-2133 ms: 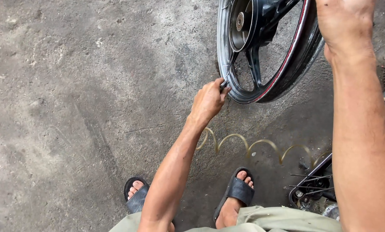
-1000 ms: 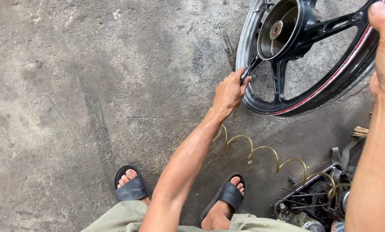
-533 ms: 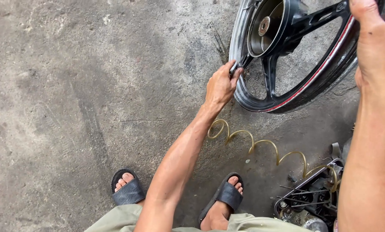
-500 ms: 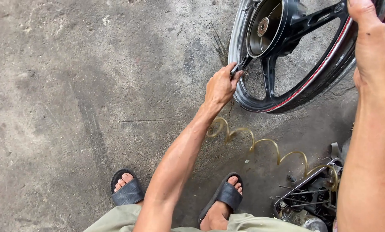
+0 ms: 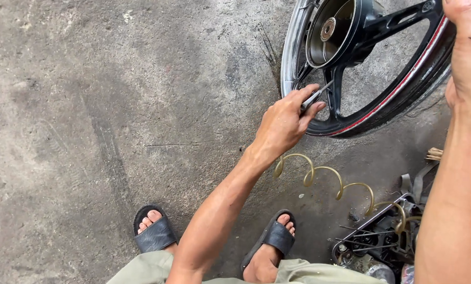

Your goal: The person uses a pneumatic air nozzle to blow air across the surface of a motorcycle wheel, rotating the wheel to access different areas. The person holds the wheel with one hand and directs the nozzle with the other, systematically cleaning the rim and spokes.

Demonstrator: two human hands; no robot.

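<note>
Item: black wheel (image 5: 372, 100), upright on concrete floor (image 5: 114, 105); our right hand (image 5: 469, 52) grips its far rim, our left hand (image 5: 285, 123) pinches a slim metal tool (image 5: 316, 95) near the spokes

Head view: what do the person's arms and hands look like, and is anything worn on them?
Both arms are bare to the frame edge: no sleeves, gloves, watch or rings visible. The left hand and forearm look lean and sinewy; the right hand shows small dark specks, likely grime.

Black wheel (image 5: 375, 68), red rim stripe; yellowish coiled hose (image 5: 325, 179); black sandals (image 5: 154, 234); grey floor (image 5: 88, 105).
</note>
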